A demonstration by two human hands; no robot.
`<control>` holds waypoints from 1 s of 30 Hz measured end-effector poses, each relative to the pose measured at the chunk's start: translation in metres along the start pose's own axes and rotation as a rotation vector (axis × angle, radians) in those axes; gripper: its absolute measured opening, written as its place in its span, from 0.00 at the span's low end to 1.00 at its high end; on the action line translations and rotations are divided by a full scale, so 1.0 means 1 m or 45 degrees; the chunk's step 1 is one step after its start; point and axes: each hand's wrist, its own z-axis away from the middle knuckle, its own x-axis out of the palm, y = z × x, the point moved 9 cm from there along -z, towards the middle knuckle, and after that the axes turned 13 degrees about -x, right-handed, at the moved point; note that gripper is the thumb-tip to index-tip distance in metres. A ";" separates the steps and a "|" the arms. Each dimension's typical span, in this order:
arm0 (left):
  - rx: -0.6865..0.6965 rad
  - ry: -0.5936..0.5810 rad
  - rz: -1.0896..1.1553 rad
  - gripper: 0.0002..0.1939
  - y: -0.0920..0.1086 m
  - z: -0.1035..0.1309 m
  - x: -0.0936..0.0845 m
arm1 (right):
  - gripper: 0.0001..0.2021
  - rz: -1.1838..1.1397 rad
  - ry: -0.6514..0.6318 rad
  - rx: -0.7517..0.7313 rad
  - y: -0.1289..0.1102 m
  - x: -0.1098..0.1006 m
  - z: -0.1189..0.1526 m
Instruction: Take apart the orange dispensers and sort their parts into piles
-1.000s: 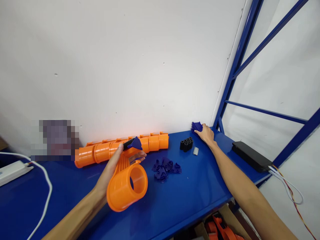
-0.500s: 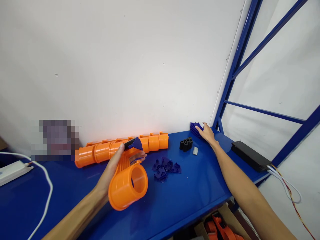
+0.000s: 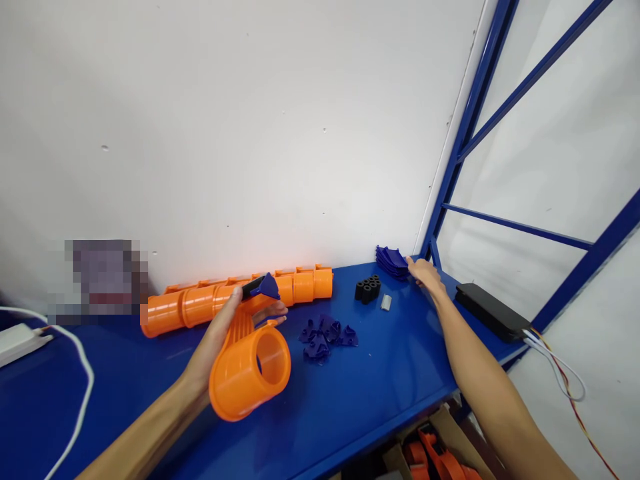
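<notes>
My left hand [image 3: 225, 320] is closed around an orange plastic part with a short, wide open tube [image 3: 250, 373] at its lower end. A black cylinder [image 3: 253, 288] with a dark blue plastic piece [image 3: 269, 287] at its tip lies along the top of that part, under my thumb. At the far right of the bench, my right hand [image 3: 426, 273] has its fingers curled beside a stack of blue plastic pieces [image 3: 391, 262]. The thumb is at the stack's right edge; what the fingers hold, if anything, is hidden.
A row of orange tubes [image 3: 200, 305] lies along the wall. Loose blue parts [image 3: 320, 339], black foam-like cylinders [image 3: 367, 289] and a small grey piece [image 3: 386, 303] rest on the blue bench [image 3: 380, 380]. A black box [image 3: 490, 312] with cables stands at the right by the blue frame.
My right hand has shifted from over the blue stack to its right edge, and its fingers are more curled. The left hand keeps its hold; the whole view has shifted slightly.
</notes>
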 end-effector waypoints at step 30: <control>-0.024 -0.125 0.004 0.21 -0.005 -0.005 0.000 | 0.18 -0.148 0.180 -0.017 -0.015 -0.013 0.020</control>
